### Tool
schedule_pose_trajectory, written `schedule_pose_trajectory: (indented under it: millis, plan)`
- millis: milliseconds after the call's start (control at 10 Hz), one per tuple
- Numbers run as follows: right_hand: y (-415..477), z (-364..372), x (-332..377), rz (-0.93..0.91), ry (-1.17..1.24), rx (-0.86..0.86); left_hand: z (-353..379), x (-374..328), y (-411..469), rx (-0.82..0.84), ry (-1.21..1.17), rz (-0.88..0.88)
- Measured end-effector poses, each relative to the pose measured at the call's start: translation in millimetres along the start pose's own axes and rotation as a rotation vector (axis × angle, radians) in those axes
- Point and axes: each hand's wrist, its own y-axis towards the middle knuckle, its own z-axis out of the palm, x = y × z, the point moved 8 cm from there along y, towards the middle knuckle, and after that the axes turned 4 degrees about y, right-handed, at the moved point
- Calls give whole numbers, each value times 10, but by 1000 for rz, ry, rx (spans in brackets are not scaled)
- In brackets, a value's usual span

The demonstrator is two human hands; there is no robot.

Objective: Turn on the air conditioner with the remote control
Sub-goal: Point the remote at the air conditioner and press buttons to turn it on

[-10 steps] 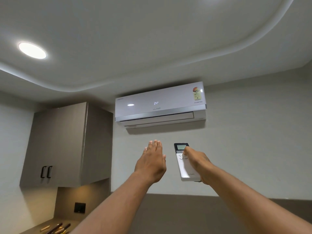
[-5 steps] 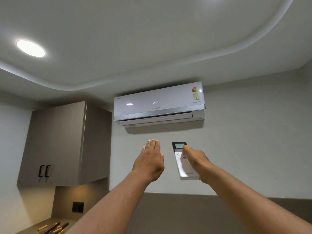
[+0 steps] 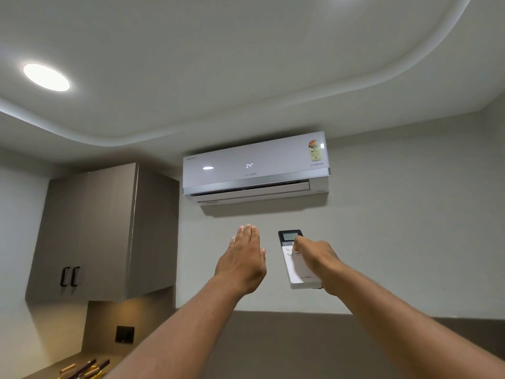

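Little had moved since the frame a second earlier: both arms stayed raised toward the wall, and the one change worth noting was the louvre of the white wall-mounted air conditioner with a silver trim strip point(image 3: 255, 168), which now showed a slightly wider dark gap along its lower edge. Its front panel showed a lit "24°", as it had before. The slim white remote control with a dark display end point(image 3: 296, 265) was held upright in the right hand point(image 3: 318, 262), just below the unit and pointed at it; the fingers were wrapped round its right side and the thumb lay over the buttons just under the display, though whether it was pressing could not be told. The left hand point(image 3: 243, 262) hovered empty beside the remote, apart from it, palm away, fingers straight and pressed together. Judging by the lit display and the parting louvre, the unit had probably taken the command, so the task looked close to done.
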Motion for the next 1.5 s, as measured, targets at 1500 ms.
schedule_pose_trajectory:
  millis: [1500]
  plan:
    - [20,-99,37,-36,-11,2,35,-46,-38,17,4,2]
